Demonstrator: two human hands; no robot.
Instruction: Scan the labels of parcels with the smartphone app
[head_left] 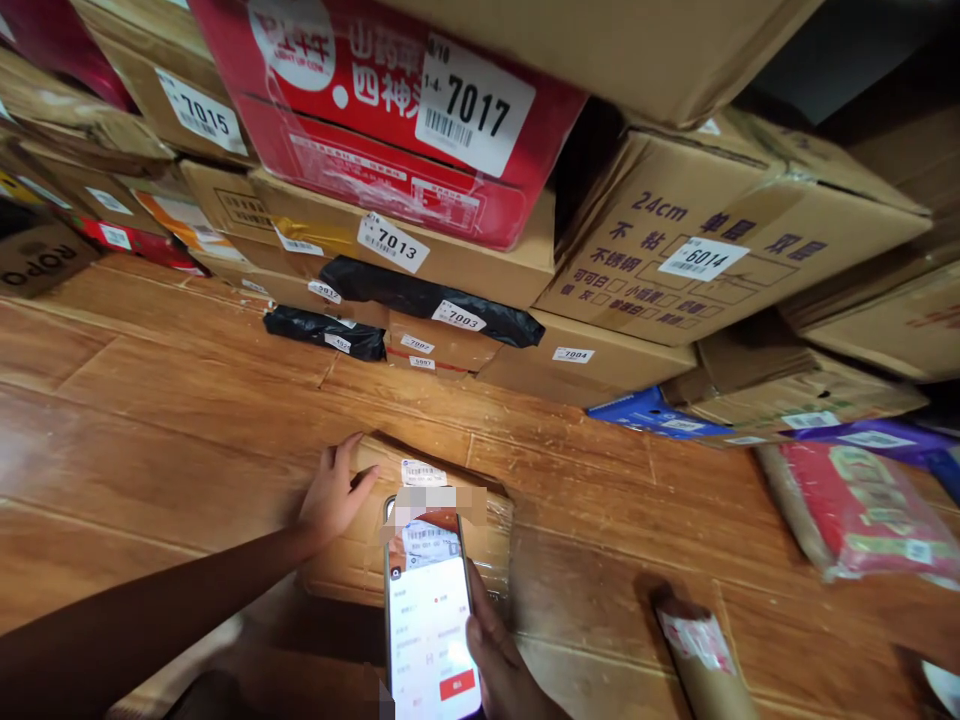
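The left hand (pixel 330 497) lies flat, fingers loose, pressing the near-left corner of a small cardboard parcel (pixel 352 562) on the wooden floor (pixel 187 420). The parcel is brown, wrapped in glossy tape, with a white barcode label (pixel 422 472) just beyond the fingertips. The right hand (pixel 499 665) clasps a phone (pixel 429 620) above the parcel, its screen lit.

Pressing down on a flat brown box (pixel 349 560) with the left hand (pixel 330 495): cardboard wrapped in glossy clear tape, white label on top, lying flat on the wood floor (pixel 150 420). Gripping a phone (pixel 429 610) in the right hand (pixel 506 665): held just over the box's near edge, screen lit, facing up, showing a barcode label and a red button.
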